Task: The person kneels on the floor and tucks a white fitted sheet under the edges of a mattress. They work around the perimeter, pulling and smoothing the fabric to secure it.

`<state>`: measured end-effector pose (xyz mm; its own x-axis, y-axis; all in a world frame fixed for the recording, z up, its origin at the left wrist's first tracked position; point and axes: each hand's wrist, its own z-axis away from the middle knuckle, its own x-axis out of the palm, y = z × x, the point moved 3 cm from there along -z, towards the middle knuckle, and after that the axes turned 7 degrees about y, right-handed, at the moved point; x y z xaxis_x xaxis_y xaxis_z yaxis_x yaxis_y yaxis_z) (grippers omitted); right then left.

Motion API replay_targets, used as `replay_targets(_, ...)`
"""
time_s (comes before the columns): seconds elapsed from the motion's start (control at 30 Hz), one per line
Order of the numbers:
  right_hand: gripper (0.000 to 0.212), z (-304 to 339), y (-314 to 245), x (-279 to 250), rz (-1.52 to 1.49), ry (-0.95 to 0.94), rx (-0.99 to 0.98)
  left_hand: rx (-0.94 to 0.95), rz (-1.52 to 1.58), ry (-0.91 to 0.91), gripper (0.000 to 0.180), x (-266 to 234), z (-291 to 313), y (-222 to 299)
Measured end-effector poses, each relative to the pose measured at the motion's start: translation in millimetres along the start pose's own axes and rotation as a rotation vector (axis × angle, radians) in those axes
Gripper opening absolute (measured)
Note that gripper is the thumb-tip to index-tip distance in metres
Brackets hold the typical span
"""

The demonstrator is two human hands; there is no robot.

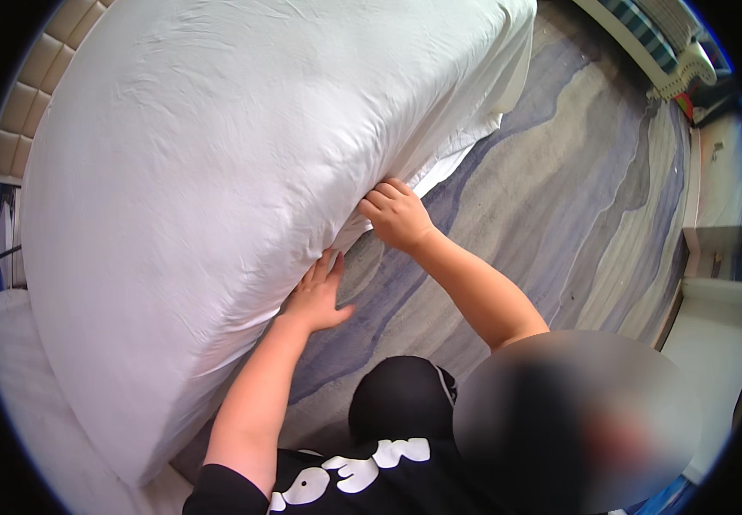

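Note:
A white bed sheet lies over the mattress, with fine wrinkles on top and creases along the near side. My left hand rests against the lower side of the bed, its fingers spread and the thumb out over the carpet; the fingertips meet the sheet's edge. Farther along the same side, my right hand has its fingers curled into the sheet and closed on it. Its fingertips are partly hidden by the cloth. Beyond my right hand, the sheet hangs loose down the side to the bed's far corner.
A tufted cream headboard stands at the left. Grey, wavy-patterned carpet runs alongside the bed. A seat with a striped cushion is at the far right. White cloth lies at the lower left. A blurred patch covers the lower right.

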<state>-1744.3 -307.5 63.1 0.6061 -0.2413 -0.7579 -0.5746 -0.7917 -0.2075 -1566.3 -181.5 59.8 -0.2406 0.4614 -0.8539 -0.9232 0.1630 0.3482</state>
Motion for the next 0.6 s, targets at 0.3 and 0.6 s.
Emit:
replay_targets(0.3,0.010,-6,16,14,-0.098,0.085,-0.045,0.070,0.180,-0.069,0.094,-17,1,-19)
replay_targets(0.6,0.010,-16,-1,13,0.091,-0.066,0.114,0.151,0.375,-0.060,0.098,-9,-2,-33)
